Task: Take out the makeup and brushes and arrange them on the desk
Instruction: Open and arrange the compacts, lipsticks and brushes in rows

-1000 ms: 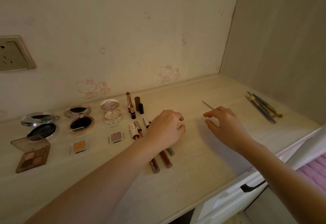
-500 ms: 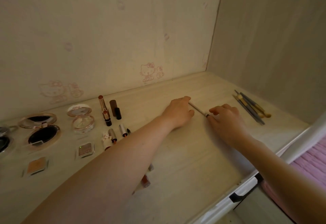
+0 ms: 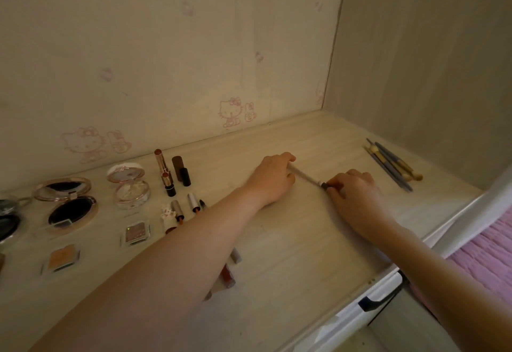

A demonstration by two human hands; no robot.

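The left hand (image 3: 274, 178) and right hand (image 3: 353, 195) each pinch an end of a thin pencil (image 3: 304, 176) lying on the surface (image 3: 291, 254). An uneven pull could pop its dark cap (image 3: 323, 184) off. The left forearm could also sweep the glosses (image 3: 228, 275) beneath it.

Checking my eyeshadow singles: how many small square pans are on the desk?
2: an orange pan front left, a pinkish pan right of it, in front of the white compact. The left arm may hide more.

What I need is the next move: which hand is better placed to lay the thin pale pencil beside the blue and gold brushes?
Right, probably. The right hand pinches the thin pale pencil at its dark end and lies nearer the blue and gold brushes; the left hand holds the far end.
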